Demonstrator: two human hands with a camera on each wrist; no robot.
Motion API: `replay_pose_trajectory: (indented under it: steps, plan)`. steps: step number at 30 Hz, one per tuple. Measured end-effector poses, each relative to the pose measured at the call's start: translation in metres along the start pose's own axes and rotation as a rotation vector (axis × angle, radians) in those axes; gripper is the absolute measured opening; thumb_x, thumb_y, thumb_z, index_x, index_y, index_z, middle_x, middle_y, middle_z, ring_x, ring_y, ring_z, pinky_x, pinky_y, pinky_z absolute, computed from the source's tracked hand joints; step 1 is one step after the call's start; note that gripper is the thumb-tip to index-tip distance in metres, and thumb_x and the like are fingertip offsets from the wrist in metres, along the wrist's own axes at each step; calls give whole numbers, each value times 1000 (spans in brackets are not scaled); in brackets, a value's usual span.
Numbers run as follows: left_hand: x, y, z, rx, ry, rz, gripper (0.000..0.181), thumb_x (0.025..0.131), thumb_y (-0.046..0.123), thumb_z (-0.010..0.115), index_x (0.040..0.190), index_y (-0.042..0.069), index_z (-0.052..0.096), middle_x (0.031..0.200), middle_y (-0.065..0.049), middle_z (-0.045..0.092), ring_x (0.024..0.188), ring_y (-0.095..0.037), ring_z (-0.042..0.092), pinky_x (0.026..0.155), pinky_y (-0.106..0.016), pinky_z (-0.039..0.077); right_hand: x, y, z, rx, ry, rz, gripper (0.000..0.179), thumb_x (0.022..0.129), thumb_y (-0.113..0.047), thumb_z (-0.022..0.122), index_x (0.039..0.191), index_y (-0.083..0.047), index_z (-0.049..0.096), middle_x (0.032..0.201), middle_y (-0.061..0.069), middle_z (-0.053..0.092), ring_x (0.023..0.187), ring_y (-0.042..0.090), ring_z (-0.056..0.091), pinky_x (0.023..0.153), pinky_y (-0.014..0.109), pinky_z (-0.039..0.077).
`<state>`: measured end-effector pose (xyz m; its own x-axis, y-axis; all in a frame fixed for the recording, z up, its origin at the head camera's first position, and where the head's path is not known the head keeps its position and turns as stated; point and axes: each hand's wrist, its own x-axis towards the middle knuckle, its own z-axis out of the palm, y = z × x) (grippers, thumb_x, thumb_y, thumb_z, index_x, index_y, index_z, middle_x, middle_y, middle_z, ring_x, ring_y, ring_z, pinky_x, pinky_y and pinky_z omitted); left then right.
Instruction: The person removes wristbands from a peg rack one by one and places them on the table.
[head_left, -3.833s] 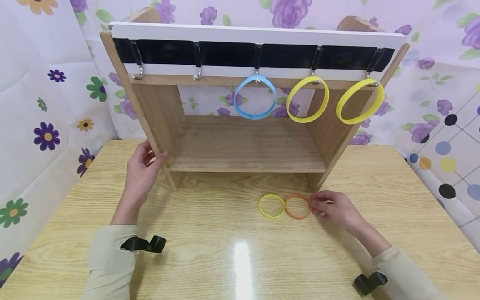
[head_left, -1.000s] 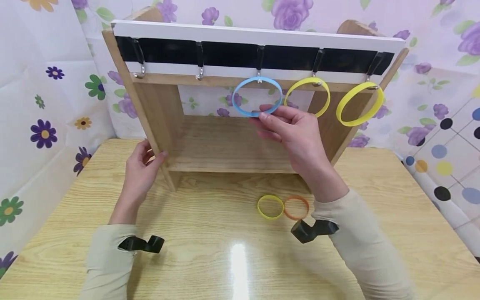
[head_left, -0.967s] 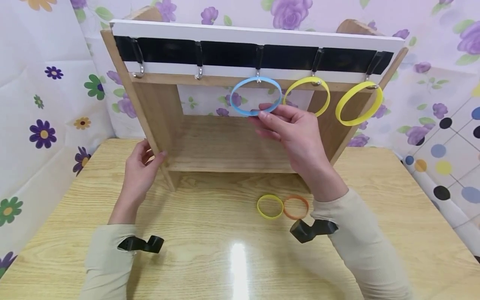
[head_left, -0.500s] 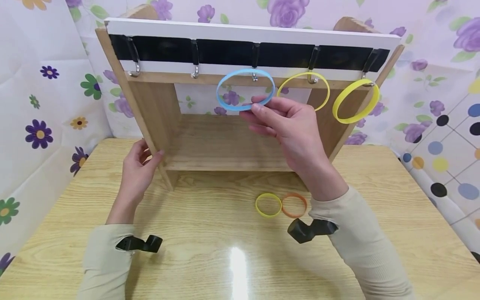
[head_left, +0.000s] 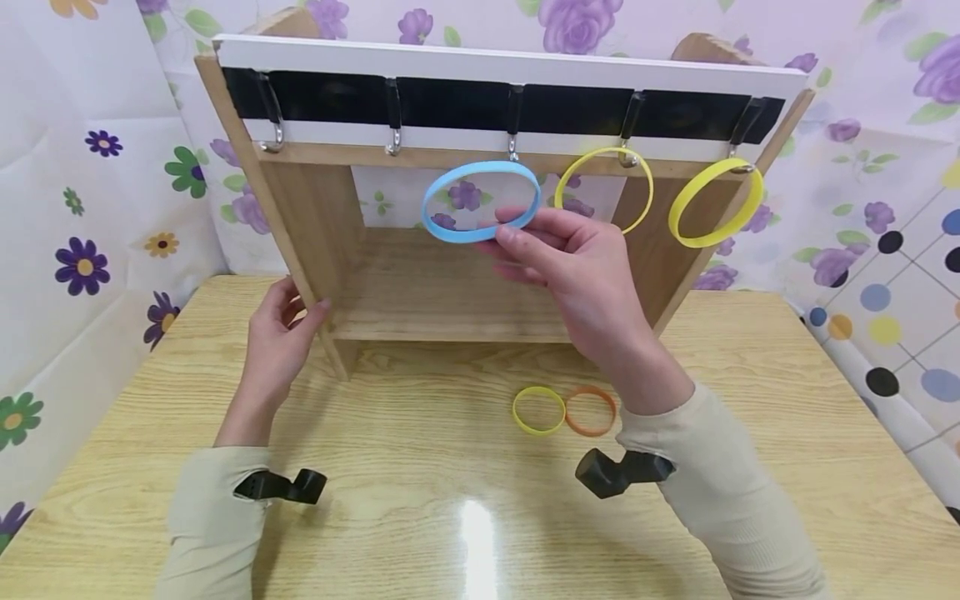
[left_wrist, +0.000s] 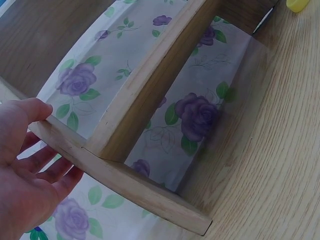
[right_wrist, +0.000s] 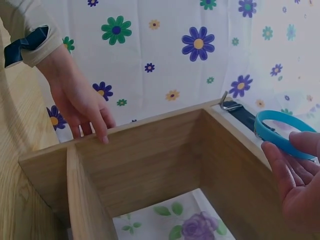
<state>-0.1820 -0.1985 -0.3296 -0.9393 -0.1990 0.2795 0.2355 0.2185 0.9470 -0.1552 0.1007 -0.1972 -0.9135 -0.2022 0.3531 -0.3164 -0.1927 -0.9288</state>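
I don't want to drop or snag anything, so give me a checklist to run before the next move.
1. Blue band held: ok, pinched by the right hand.
2. Wooden rack steadied: ok, left hand holds its left side panel.
3. Blue band free of the middle hook: cannot tell; its rim and the hook tip meet in the head view.
4. Rightmost hook free: not ok, a hanging yellow band occupies it.
5. Leftmost hook free: ok, nothing hangs there.
6. Orange band and loose yellow band on the table: ok, side by side.
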Motion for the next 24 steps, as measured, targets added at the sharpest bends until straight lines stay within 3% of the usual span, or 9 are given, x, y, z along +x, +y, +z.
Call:
replay_pose_trajectory:
  steps: [10,17,24]
  plan:
    - [2,-1,0,13,-11,7,49,95,8,58,140,-2,41,128,-10,49,119,-17,50,98,-27,43,-10,11,-8,-53,-6,19,24,90,1,65,113,11,64,96,11,71,93,27,69,80,41,56]
    - [1,-1,-1,16,-12,1,50,95,8,58,141,-2,40,129,-10,48,120,-18,49,99,-28,43,-15,22,-17,21,-32,96,17,92,2,62,107,9,66,105,13,69,94,24,69,83,44,55]
    - [0,0,0,17,0,3,49,95,7,59,140,-3,42,126,-8,49,117,-15,50,97,-25,44,-23,34,-30,30,-86,153,15,94,-1,60,106,4,68,102,13,71,99,28,67,85,45,54]
